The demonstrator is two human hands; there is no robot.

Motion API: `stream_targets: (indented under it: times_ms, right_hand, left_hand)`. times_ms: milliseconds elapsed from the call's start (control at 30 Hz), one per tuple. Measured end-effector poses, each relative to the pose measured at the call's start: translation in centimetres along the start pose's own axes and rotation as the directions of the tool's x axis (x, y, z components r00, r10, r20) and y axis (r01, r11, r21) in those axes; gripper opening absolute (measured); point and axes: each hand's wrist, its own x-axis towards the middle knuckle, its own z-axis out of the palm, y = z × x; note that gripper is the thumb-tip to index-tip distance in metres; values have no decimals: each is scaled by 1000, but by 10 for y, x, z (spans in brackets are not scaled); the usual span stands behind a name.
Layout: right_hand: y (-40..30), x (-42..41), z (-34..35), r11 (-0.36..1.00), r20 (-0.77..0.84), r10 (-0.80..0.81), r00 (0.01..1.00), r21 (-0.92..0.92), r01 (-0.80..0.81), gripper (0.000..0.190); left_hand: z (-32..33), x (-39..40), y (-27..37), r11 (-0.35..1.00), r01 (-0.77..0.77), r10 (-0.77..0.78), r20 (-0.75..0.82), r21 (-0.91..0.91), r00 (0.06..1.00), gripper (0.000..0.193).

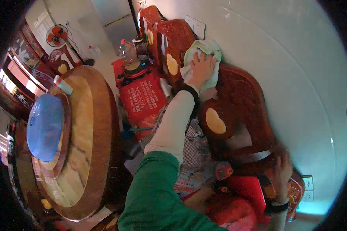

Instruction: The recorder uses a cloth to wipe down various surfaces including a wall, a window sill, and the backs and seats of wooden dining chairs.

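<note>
My left hand (pixel 201 69) lies spread on a pale green and white cloth (pixel 217 52), pressing it against the top of a carved wooden chair back (pixel 240 86) beside the wall. The fingers are apart on top of the cloth, not closed around it. Lower right, my right hand (pixel 282 167) is at the top edge of the wooden backrest near the wall; it is blurred, and I see nothing in it. A cream, heart-like inlay (pixel 216 120) marks the chair back between them.
A red printed bag (pixel 144 95) and a large plastic bottle (pixel 129 53) stand along the seats. At left is a round table (pixel 99 138) with a blue dome cover (pixel 44 127) and a white cylinder (pixel 63 85). A fan (pixel 56 35) stands behind. Wall sockets (pixel 199 28) sit above the chairs.
</note>
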Motion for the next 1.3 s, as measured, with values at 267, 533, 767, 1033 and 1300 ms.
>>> stream_targets:
  times_ms: [267,533,767,1033,1300]
  right_hand:
    - [-90,80,4,985,223,11,975,166,-49,44]
    - [-90,75,17,989,220,-73,973,140,42,50]
    - [-96,73,15,991,257,-39,966,137,4,49]
    - [-96,72,18,989,280,-13,960,145,-29,48]
    - [-98,73,18,982,361,68,930,138,-126,49]
  left_hand:
    - [-6,34,-1,994,67,-74,-70,-92,995,31]
    - [44,-40,-43,984,-8,-79,-481,-177,873,39]
    - [118,-160,-114,992,113,-112,-12,61,994,41]
    - [63,-78,-66,913,342,-300,201,-224,932,49]
    - [95,-119,-87,876,347,-387,-57,-336,920,47]
